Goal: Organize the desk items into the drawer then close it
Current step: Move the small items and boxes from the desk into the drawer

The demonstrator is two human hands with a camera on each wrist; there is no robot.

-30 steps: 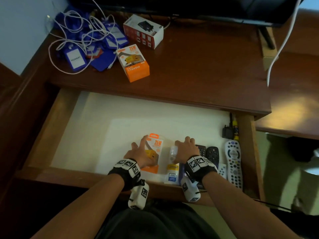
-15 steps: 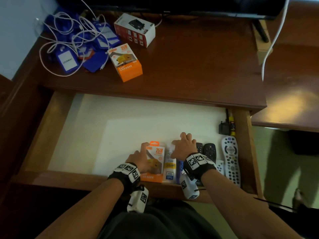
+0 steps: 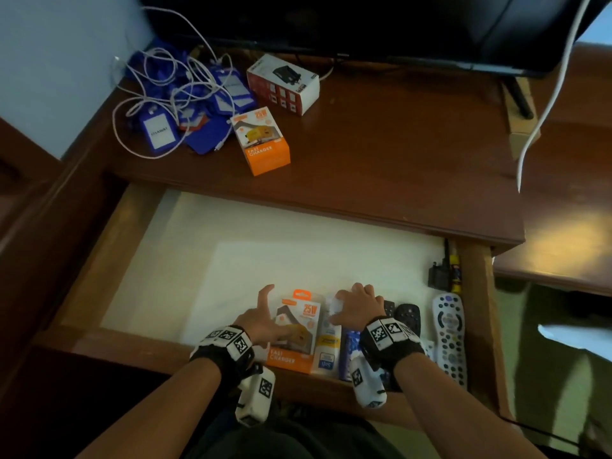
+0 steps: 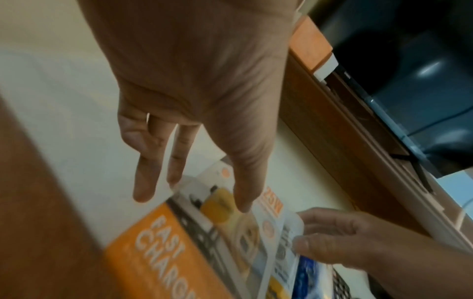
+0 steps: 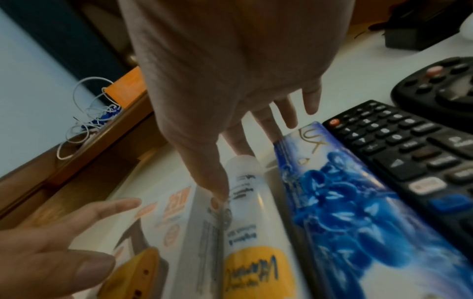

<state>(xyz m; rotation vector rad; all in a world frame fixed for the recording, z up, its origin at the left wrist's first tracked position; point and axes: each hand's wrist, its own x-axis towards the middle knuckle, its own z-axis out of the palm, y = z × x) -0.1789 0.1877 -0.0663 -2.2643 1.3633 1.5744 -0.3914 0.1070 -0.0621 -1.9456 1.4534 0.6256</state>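
The dark brown wooden bench (image 3: 381, 154) stretches out beyond both hands, and below its front edge the wooden drawer with the pale liner (image 3: 205, 266) stands wide open. Far ahead of the left hand (image 3: 261, 321), a tangle of white cables over blue card holders (image 3: 178, 104) sits on the bench, with a white and red carton (image 3: 284, 82) and an orange and white charger box (image 3: 263, 142) just beside it. Down in the drawer, the left hand lies with fingers straight and spread, thumb over a second orange and white charger box (image 3: 298, 329), gripping nothing. The right hand (image 3: 356, 308) is right next to it, fingers loosely extended over a white tube with a yellow label (image 5: 245, 214), thumb tip down at the seam between box and tube. Under the right wrist lies a blue floral soap packet (image 5: 340, 202), then a black remote (image 5: 399, 145), an oval black remote (image 3: 409, 314) and a grey remote with coloured buttons (image 3: 450, 336) further right. Beyond those, a small black plug adapter (image 3: 438, 276) in the corner.
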